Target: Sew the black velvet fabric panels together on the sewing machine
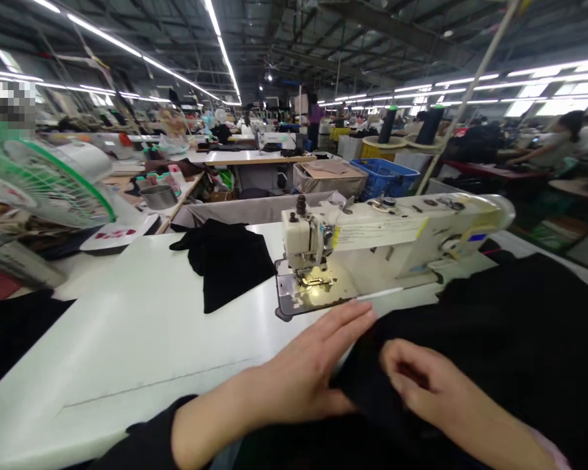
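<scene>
The left hand (pixel 313 375) is laid flat, fingers outstretched, at the left edge of the black fabric (pixel 494 326). The right hand (pixel 421 385) is curled upon it, its grip unclear. The presser foot (pixel 314 279) is seen just beyond the left fingertips.

Sewing machine (pixel 382 245) behind fabric (pixel 494 339), on table (pixel 127 339)

1. Two hands at the near edge of the counter (pixel 142 313): left hand (pixel 304 372), right hand (pixel 421 385).
2. One sewing machine (pixel 387 238).
3. Three pieces of black cloth: large piece (pixel 519 326), small piece (pixel 228 261), left-edge piece (pixel 10 339).
4. One green fan (pixel 39 183).
5. Two dark thread cones: first cone (pixel 387 124), second cone (pixel 430 125).
6. One blue crate (pixel 389 176).
</scene>
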Demonstrator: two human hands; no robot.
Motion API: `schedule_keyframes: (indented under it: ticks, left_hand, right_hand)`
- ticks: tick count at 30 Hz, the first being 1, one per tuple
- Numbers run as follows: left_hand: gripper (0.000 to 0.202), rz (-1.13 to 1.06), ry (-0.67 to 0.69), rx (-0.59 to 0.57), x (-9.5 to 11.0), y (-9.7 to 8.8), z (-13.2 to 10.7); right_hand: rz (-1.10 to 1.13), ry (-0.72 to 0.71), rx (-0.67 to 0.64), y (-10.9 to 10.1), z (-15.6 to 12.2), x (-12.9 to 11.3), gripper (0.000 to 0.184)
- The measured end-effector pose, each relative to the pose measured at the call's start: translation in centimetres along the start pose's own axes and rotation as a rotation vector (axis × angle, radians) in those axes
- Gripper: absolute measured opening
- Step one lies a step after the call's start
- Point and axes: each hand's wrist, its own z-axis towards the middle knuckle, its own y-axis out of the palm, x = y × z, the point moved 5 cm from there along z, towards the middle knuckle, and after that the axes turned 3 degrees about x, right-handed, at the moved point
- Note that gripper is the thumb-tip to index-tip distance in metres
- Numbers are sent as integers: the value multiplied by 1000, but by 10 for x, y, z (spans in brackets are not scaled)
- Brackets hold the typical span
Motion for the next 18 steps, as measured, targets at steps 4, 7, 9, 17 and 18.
schedule_keyframes:
  ticks: [4, 7, 9, 17, 18]
  left_hand:
    - [10, -98, -155, 324, -1, -21, 13]
    - [18, 122, -344, 586, -4, -56, 4]
    - [22, 275, -353, 636, 8, -78, -2]
    - [16, 550, -343, 327, 34, -157, 18]
    - [18, 592, -355, 378, 37, -169, 19]
  right_hand:
    - [239, 4, 53, 16, 15, -36, 26]
    - [173, -218, 215, 15, -2, -48, 46]
    - [100, -280, 263, 18, -10, -54, 68]
    - [33, -185, 567, -33, 68, -89, 25]
    - [9, -251, 600, -42, 78, -98, 23]
